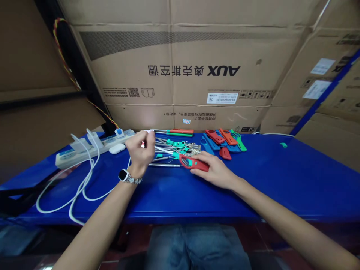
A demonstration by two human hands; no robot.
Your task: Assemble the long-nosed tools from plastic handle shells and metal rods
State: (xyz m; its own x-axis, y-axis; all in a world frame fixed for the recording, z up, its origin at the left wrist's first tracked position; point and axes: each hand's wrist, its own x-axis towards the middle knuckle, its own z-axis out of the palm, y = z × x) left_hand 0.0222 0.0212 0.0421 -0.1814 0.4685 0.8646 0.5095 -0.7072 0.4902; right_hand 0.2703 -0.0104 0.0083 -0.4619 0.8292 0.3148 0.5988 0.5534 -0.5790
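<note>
My left hand [142, 150], with a watch on the wrist, is raised over the blue table [281, 180] with its fingers pinched together on a small pale part I cannot make out. My right hand [216, 170] rests on the table and grips a red plastic handle [194, 164] with a teal button and a metal rod sticking out to the left. Just beyond both hands lies a pile of metal rods and teal parts [177, 148].
Red, blue and green plastic handle shells [223, 141] lie behind the right hand. Assembled red and green tools [180, 132] lie at the back. A white power strip [92, 146] with white cables [81, 183] is at left. Cardboard boxes [197, 63] wall the back.
</note>
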